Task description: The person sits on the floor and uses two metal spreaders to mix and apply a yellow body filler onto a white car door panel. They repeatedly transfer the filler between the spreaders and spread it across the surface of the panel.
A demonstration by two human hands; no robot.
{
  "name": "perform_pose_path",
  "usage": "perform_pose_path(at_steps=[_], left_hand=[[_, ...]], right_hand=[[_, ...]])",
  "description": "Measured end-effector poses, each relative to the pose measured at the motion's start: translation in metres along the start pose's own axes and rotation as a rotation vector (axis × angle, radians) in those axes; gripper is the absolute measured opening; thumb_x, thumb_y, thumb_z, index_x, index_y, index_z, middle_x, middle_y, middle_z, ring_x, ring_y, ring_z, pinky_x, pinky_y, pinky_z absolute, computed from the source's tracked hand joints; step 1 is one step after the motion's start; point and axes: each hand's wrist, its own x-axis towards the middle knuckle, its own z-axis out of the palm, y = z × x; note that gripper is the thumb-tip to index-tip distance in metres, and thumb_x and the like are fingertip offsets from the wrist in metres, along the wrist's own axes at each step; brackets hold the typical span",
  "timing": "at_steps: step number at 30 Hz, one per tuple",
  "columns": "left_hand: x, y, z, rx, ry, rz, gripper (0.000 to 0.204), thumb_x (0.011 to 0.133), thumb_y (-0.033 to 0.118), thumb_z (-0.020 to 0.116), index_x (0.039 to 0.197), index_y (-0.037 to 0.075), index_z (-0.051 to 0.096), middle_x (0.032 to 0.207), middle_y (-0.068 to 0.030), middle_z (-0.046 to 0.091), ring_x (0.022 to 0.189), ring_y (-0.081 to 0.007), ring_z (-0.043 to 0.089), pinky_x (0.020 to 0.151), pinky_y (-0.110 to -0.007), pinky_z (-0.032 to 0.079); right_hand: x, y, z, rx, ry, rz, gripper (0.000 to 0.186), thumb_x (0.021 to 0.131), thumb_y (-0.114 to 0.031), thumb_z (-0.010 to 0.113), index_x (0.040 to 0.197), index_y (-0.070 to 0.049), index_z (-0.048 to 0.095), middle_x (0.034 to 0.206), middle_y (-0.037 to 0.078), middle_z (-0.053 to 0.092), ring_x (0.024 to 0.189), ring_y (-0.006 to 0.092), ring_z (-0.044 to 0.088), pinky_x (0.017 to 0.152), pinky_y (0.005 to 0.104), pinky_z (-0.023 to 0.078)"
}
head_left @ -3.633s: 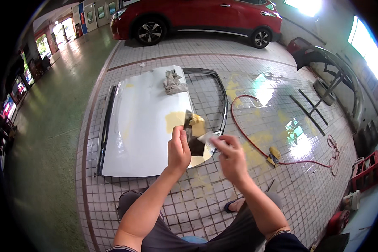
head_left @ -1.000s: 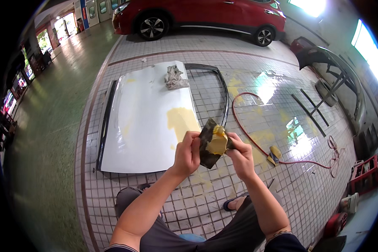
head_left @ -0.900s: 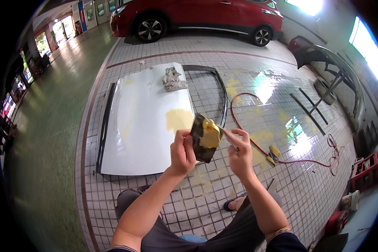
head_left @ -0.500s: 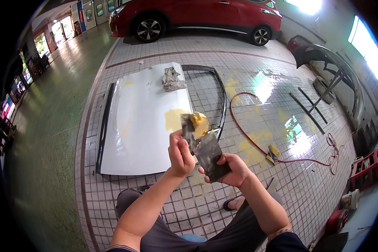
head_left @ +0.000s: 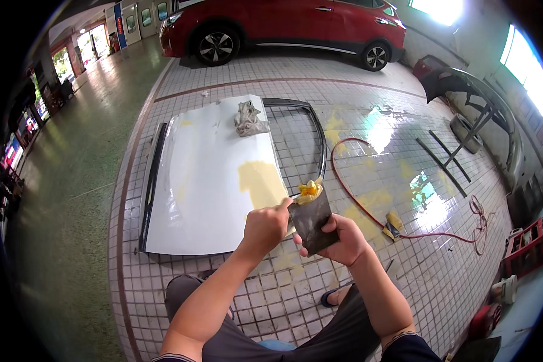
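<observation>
My left hand (head_left: 264, 227) grips a thin putty knife whose blade reaches up to a lump of yellow filler (head_left: 309, 190). My right hand (head_left: 345, 239) holds a dark flat board (head_left: 311, 221) upright, and the filler sits at its top edge. Both hands are close together above the near right corner of a white car door panel (head_left: 199, 187) that lies flat on the tiled floor. The panel carries a yellow filler patch (head_left: 260, 183) and a crumpled rag (head_left: 249, 118) near its far end.
A red air hose (head_left: 351, 194) loops over the tiles to the right, with a yellow tool (head_left: 394, 222) on it. A red car (head_left: 283, 24) is parked at the back. A bumper on a stand (head_left: 476, 99) and a red rack (head_left: 523, 253) stand at the right.
The hands moved apart and came back together. The dark board dropped low in my right hand, then rose again, and the yellow filler now sits at its top edge against the knife.
</observation>
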Motion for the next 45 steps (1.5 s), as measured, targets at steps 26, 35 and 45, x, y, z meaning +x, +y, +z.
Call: perform_pose_path(at_steps=[26, 35, 45], left_hand=[[0.0, 0.018, 0.001, -0.451, 0.489, -0.271, 0.021, 0.109, 0.017, 0.042, 0.1, 0.002, 0.053, 0.065, -0.0124, 0.052, 0.054, -0.0228, 0.049, 0.053, -0.035, 0.039], [0.008, -0.012, -0.021, -0.578, 0.236, -0.075, 0.017, 0.109, 0.015, 0.044, 0.103, 0.002, 0.053, 0.065, -0.011, 0.051, 0.054, -0.0219, 0.05, 0.054, -0.033, 0.04], [0.009, -0.019, -0.018, -0.456, 0.482, -0.181, 0.02, 0.108, 0.013, 0.041, 0.102, 0.0, 0.054, 0.068, -0.0009, 0.045, 0.061, -0.0087, 0.038, 0.055, -0.028, 0.033]], right_hand=[[0.022, 0.051, 0.012, -2.167, 0.69, -1.014, 0.053, 0.076, -0.002, 0.064, 0.124, -0.022, 0.074, 0.128, 0.01, 0.059, 0.12, 0.0289, 0.05, 0.099, 0.0441, 0.038], [0.008, 0.006, -0.004, -0.853, -0.003, -0.938, 0.051, 0.083, 0.014, 0.042, 0.126, 0.003, 0.067, 0.13, 0.015, 0.057, 0.113, 0.0216, 0.06, 0.096, 0.0313, 0.049], [0.003, -0.005, 0.004, -0.395, 0.169, -0.29, 0.052, 0.08, 0.004, 0.044, 0.13, 0.01, 0.058, 0.126, 0.024, 0.062, 0.108, 0.034, 0.067, 0.087, 0.0423, 0.055]])
